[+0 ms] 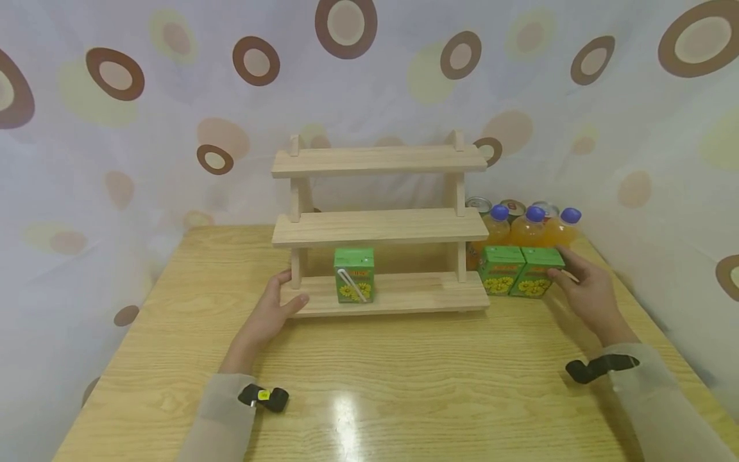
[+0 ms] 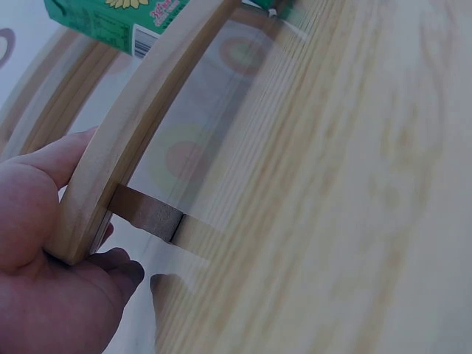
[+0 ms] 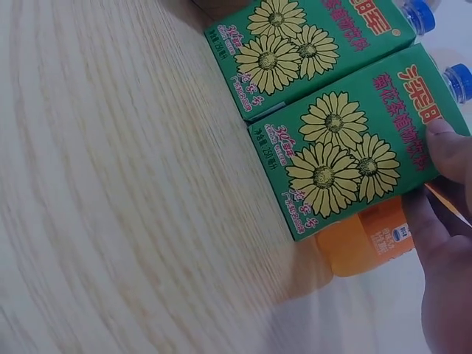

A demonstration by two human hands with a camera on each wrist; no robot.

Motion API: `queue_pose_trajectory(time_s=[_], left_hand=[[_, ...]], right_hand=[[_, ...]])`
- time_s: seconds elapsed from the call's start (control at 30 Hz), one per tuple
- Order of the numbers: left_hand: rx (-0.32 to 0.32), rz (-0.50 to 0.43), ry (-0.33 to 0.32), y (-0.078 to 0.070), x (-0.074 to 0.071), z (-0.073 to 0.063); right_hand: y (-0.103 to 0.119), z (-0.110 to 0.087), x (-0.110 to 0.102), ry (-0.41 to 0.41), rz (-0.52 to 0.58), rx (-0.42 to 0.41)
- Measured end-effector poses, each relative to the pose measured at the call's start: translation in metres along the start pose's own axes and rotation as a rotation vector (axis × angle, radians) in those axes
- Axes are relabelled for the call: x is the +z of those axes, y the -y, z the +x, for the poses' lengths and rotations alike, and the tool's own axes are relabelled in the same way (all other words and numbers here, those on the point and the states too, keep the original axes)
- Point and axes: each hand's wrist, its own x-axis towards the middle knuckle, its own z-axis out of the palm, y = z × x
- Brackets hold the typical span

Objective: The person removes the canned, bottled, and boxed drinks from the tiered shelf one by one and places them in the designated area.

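Observation:
My left hand (image 1: 268,314) grips the left end of the bottom board of a three-tier wooden shelf (image 1: 381,228), thumb on top and fingers beneath, as the left wrist view shows. A green drink carton (image 1: 355,276) with yellow flowers and a straw on its front stands on that bottom board, left of the middle. At the right, my right hand (image 1: 591,295) pinches the right-hand one of two similar cartons, its thumb on the front of this drink carton (image 3: 343,147) and its fingers at the side. The other carton (image 1: 501,269) stands right beside it.
Behind the cartons stand several bottles of orange drink (image 1: 528,228) with blue caps. Drink cans (image 1: 479,204) stand behind the bottles, close to the shelf's right side. The wooden table (image 1: 404,385) backs onto a patterned cloth (image 1: 381,83).

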Motion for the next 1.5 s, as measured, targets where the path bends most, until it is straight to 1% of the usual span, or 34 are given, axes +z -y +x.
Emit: queue_pose_trajectory(time_s=[0.13,0.37,0.63,0.77,0.9,1.07,1.13,1.3,1.37,1.5], left_hand=[[-0.003,0.004,0.002,0.001,-0.001,0.000],[0.002,-0.010,0.002,0.001,-0.001,0.000],[0.014,-0.016,0.007,0.001,-0.001,0.001],[0.016,-0.015,0.004,0.000,-0.001,0.002],[0.012,-0.004,0.004,0.002,-0.001,0.002],[0.009,-0.012,0.006,0.003,0.000,0.002],[0.010,-0.021,0.006,0.003,0.000,0.002],[0.013,-0.041,0.001,0.001,-0.001,0.001],[0.012,-0.041,0.004,0.001,-0.001,0.001],[0.014,-0.034,0.008,0.001,-0.001,0.001]], right_hand=[[0.000,-0.003,-0.001,-0.010,0.027,0.017],[-0.001,-0.005,0.003,-0.055,0.100,-0.024],[-0.005,-0.012,-0.002,-0.085,0.067,0.032],[-0.007,-0.016,-0.007,-0.089,0.095,0.017],[-0.002,-0.024,-0.014,-0.108,0.181,-0.013],[0.009,-0.033,-0.018,-0.140,0.409,-0.029],[0.014,-0.035,-0.018,-0.141,0.474,-0.042],[0.029,-0.038,-0.012,-0.115,0.552,-0.087],[0.034,-0.040,-0.009,-0.100,0.600,-0.097],[0.046,-0.044,-0.002,-0.063,0.643,-0.109]])
